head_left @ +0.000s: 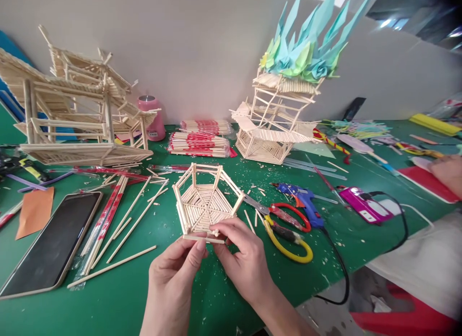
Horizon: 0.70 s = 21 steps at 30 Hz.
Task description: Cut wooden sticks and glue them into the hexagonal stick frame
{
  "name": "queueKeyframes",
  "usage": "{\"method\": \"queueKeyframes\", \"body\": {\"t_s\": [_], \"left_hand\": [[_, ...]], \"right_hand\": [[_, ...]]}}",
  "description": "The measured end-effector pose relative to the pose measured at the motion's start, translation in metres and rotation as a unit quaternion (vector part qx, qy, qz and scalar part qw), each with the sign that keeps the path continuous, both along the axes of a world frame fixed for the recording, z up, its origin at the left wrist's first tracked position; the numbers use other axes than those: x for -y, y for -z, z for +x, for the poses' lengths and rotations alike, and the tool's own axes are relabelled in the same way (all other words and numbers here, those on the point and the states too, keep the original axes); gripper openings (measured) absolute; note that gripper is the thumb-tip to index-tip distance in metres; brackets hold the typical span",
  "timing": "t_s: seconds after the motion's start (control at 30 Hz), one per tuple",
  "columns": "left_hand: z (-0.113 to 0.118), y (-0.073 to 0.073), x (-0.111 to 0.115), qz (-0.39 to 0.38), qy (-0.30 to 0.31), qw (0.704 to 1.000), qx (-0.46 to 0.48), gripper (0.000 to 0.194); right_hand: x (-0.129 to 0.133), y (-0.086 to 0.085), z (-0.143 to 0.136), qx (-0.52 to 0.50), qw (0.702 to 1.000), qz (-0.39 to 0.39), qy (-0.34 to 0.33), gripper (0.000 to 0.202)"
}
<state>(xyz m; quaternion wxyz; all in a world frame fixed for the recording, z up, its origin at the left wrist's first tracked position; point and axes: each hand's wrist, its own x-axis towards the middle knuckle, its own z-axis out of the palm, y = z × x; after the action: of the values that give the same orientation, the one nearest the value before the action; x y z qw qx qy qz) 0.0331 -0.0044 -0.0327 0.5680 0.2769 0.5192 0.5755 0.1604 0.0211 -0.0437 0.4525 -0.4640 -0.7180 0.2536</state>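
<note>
Left fingers around short stick

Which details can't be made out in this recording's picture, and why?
Stick frame, near right corner: head view, hidden by the right hand.
Pink bottle, label: head view, too small to read.
Co-worker's hand: head view, cut off by the right edge and blurred.

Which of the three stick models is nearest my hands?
The low, roofless frame at your right hand; the leftmost model and paper-topped tower stand farther back.
</note>
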Motion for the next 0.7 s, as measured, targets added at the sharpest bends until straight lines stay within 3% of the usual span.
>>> {"method": "queueKeyframes", "body": {"t_s": [0.2, 0.4, 0.7], "left_hand": [[0.002, 0.004, -0.003, 0.033, 0.009, 0.999, -0.018, 0.009], [0.003, 0.007, -0.003, -0.013, -0.018, 1.000, 0.008, 0.014], [0.014, 0.001, -0.002, -0.036, 0.023, 0.998, 0.036, 0.021]], "right_hand": [[-0.002, 0.001, 0.002, 0.003, 1.000, -0.014, -0.005, 0.014], [0.000, 0.001, 0.002, -0.004, 1.000, -0.017, -0.005, 0.013], [-0.001, 0.004, 0.003, -0.022, 1.000, -0.015, -0.014, 0.012]]}}
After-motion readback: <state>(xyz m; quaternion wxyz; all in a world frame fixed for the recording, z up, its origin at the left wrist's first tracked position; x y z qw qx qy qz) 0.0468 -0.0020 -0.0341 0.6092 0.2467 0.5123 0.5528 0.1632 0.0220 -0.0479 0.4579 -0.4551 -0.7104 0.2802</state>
